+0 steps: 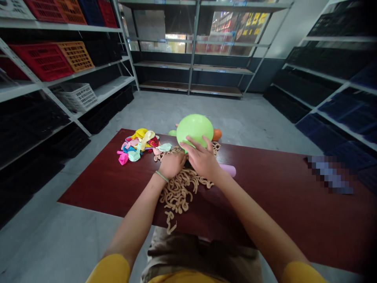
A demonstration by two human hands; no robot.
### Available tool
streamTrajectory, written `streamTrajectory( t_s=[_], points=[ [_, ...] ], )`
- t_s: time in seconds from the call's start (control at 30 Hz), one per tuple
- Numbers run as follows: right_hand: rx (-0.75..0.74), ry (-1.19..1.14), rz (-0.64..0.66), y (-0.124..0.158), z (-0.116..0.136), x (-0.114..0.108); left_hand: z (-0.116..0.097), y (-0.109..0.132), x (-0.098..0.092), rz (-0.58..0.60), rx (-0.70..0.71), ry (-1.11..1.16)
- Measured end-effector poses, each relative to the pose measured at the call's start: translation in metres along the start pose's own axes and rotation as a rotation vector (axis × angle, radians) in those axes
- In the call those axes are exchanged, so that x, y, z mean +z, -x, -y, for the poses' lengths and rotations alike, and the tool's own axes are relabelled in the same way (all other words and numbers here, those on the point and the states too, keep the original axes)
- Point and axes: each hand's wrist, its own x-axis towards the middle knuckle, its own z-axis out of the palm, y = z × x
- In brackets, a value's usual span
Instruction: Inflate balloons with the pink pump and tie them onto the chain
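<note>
I watch remotely through the head camera as a person in yellow sleeves (111,269) works at a dark red table (253,200), an inflated green balloon (194,127) standing just beyond both hands. The balloon's narrow lower end points down toward the gap between them, its rounded body rising above the fingers.

The left hand (172,165), a thin bracelet (162,176) at its wrist, is curled below the balloon on its near left side; I cannot tell whether its hidden fingertips pinch the neck. The right hand (203,157) is unclenched, its fingers extended and spread across the balloon's lower right face, touching it.

Beneath and around the hands I see a loose heap of tan, curled pieces (176,192), a few straggling toward the table's near edge. A purple cylindrical object (228,169) lies just beside the right wrist, and an orange rounded object (217,135) shows behind the balloon at right. Farther left, apart from the left hand, limp balloons (141,142) in pink, yellow, blue and pale green lie in a pile.
</note>
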Motion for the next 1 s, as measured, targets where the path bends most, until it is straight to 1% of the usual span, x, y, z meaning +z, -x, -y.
streamTrajectory(
  t_s=[0.07,0.1,0.2,0.3,0.43,0.53,0.67,0.73,0.9,1.0],
  points=[
    [0.078,0.034,0.078,0.001,-0.01,0.006,0.001,0.0,0.001,-0.041,0.003,0.016],
    [0.094,0.046,0.104,0.002,-0.015,0.008,0.002,0.0,0.002,-0.052,0.003,0.023],
    [0.096,0.077,0.141,0.007,-0.026,0.01,0.002,0.0,0.003,-0.067,-0.001,0.053],
    [0.084,0.095,0.145,0.009,-0.03,0.01,0.002,0.0,0.0,-0.059,-0.007,0.133],
    [0.03,0.114,0.125,0.01,-0.032,0.012,0.003,0.0,-0.006,-0.038,-0.022,0.278],
    [0.025,0.148,0.05,0.013,-0.034,0.017,0.002,-0.001,-0.007,-0.066,-0.026,0.423],
    [0.064,0.199,-0.053,0.017,-0.037,0.022,0.002,-0.003,-0.005,-0.14,-0.133,0.609],
    [0.078,0.214,-0.077,0.019,-0.039,0.021,0.002,-0.004,-0.004,-0.148,-0.177,0.68],
    [0.082,0.243,-0.077,0.024,-0.039,0.014,0.003,-0.005,-0.007,-0.091,-0.178,0.893],
    [0.041,0.223,-0.007,0.029,-0.032,0.007,0.003,-0.004,-0.008,-0.076,-0.164,0.89]
  ],
)
